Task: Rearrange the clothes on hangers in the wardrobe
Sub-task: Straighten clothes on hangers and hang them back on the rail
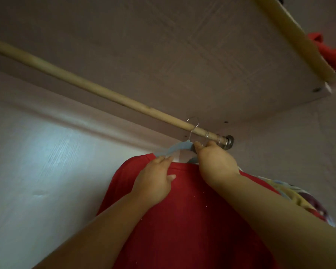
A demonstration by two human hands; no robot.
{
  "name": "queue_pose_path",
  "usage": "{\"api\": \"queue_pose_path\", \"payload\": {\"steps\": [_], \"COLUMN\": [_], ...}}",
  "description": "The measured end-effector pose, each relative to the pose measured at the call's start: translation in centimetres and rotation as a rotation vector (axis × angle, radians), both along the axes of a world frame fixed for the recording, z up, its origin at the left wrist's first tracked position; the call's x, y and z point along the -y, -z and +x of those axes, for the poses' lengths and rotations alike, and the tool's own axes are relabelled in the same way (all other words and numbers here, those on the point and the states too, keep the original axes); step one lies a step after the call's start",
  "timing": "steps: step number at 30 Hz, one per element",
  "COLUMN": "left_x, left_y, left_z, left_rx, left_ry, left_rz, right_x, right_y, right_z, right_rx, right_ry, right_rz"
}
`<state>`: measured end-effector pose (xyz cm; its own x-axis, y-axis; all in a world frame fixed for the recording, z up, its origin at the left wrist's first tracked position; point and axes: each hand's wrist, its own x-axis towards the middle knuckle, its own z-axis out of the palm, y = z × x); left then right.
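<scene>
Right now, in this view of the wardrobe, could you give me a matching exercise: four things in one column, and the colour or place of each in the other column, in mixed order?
Column one
1. hanger
2. front garment
3. rail
4. garment at far right

Column two
A. pale wood, carries wire hooks near its right end
B. red, hangs nearest the camera
C. multicoloured pattern, mostly hidden
D. blue, gripped by the right hand

Pairs: 1-D, 2-B, 3-A, 4-C
</scene>
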<state>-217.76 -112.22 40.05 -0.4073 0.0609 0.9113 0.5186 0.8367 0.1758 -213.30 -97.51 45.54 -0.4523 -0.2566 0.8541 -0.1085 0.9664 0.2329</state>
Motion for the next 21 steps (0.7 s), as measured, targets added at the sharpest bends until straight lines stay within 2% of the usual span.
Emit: {"api": "queue_pose_path", "payload": {"steps": [3,9,14,16,21], "left_x": [0.3,0.8,1.1,1.1,0.9], "left_y": [1.4,4.4,6.9,8.2,12.7], "left_z": [-1.1,-2.2,-1.5,-0.4,4.7], "left_rx": [-0.001,0.054,0.124,0.179,0.35], "left_ry": [0.039,0.036,-0.035,-0.075,-0.171], "left_rz": [0.015,0.006,-0.035,-0.059,-0.132], "right_x": [0.8,0.6,0.2,0.0,-1.0], "right_y": [1.4,3.3,7.4,9.9,17.3], "right_z": [-1.1,-1.4,-0.6,0.0,2.9], "right_rx": [0.045,0.003,-0.11,-0.062,0.209], "right_ry": [0.025,0.023,0.037,-0.019,-0.111], "right_rz": [-0.009,-0.045,0.126,0.15,0.095]}}
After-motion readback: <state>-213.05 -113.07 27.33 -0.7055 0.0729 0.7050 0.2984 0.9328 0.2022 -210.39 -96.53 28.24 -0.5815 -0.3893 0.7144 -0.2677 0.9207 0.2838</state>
